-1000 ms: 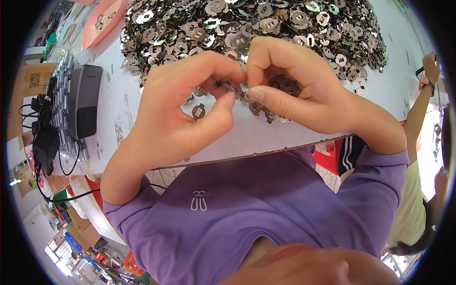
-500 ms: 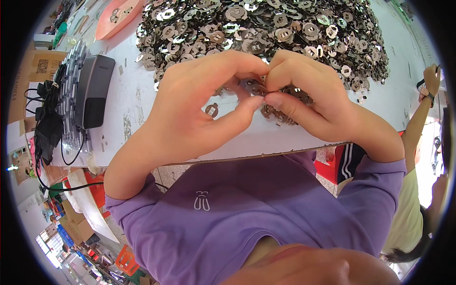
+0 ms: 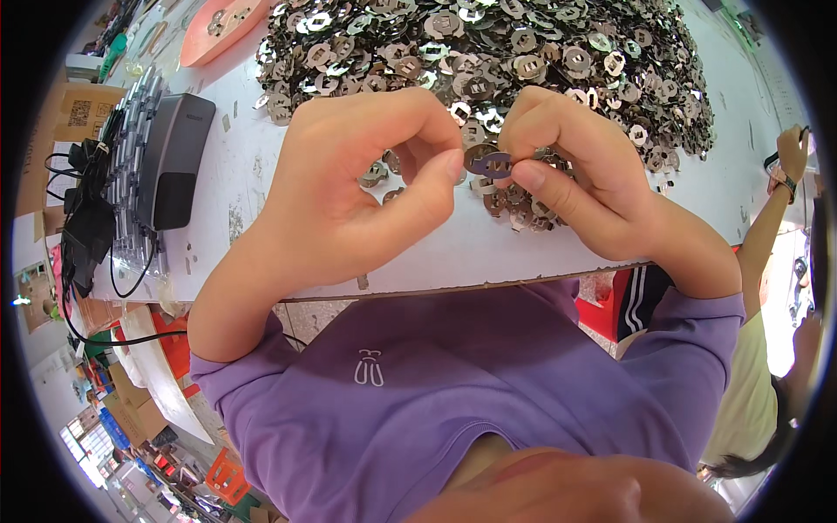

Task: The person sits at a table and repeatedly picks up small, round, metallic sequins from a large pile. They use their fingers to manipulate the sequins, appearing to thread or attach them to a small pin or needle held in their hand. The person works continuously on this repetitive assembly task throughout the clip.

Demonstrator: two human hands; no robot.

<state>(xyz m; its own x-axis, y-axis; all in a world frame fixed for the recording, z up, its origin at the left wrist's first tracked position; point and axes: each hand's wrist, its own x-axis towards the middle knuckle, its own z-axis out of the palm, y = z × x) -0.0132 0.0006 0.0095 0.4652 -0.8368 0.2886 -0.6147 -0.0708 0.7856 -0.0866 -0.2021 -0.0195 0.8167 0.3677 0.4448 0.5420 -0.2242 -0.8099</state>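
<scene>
Between the thumb and index finger of my right hand [image 3: 580, 174] is a small round slotted metal piece [image 3: 494, 165], its flat dark face showing. My left hand [image 3: 362, 183] is a short gap to its left, thumb and index finger drawn together; whether a piece sits in that pinch is hidden. Beyond both hands spreads a big heap of similar shiny metal pieces [image 3: 523, 65]. A smaller cluster of pieces [image 3: 520, 209] lies on the table under my right hand, and a few loose ones show through the loop of my left fingers.
The white table [image 3: 418, 266] ends just in front of me. At left stand a dark grey box-shaped device [image 3: 179, 161], a stack of clear tubes [image 3: 135, 187] and black cables [image 3: 87, 227]. A pink tray [image 3: 218, 33] is at far left. Another person's arm [image 3: 779, 187] reaches in at right.
My hands were fingertip to fingertip and have now parted. The slotted metal piece has come into clear view in my right hand, while my left has drawn slightly left.
</scene>
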